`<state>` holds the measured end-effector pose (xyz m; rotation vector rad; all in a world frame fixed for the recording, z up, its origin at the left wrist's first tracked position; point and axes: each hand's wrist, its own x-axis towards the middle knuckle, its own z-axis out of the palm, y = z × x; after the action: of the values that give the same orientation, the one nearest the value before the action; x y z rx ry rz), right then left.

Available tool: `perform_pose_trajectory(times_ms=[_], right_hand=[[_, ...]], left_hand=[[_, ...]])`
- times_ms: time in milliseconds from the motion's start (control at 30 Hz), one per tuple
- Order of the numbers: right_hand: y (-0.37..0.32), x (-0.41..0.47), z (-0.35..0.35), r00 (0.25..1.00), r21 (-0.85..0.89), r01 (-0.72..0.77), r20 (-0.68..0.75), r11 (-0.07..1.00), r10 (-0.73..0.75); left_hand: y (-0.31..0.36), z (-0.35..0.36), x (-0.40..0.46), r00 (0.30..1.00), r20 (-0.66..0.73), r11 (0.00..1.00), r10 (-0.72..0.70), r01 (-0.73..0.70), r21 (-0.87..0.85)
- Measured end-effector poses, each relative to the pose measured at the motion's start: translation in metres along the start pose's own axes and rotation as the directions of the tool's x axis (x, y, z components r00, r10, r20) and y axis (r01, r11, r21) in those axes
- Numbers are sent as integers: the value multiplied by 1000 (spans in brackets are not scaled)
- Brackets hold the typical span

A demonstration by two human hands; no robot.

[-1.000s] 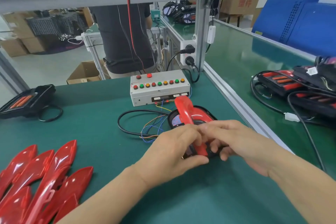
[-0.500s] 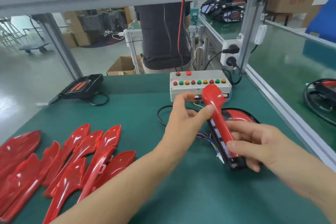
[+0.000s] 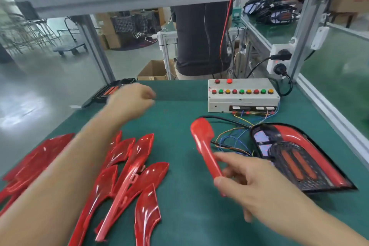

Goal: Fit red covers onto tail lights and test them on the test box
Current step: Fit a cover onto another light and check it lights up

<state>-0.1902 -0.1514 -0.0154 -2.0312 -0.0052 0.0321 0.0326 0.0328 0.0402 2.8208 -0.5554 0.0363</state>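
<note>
one red cover (image 3: 205, 150) in right hand (image 3: 257, 187)

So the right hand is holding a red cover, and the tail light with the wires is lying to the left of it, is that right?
Not quite. The head view shows the right hand holding the red cover, but the tail light with the wires lies to the right of it, not the left.

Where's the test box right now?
Head view: the test box sits at the bench's far right, behind the tail light, below the power sockets.
</note>
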Motion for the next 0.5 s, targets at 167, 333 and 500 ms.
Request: perform_pose_trajectory(times_ms=[167,333,500], right_hand=[[4,8,23,997,-190,10,72,982,3],[-4,19,43,999,-212,10,49,977,0],[-6,40,51,998,-245,-70,-23,967,67]], left_hand=[[-84,-19,20,933,224,952,-280,240,191],[-111,-3,11,889,311,941,-337,318,113],[-123,5,2,899,276,938,-340,345,31]])
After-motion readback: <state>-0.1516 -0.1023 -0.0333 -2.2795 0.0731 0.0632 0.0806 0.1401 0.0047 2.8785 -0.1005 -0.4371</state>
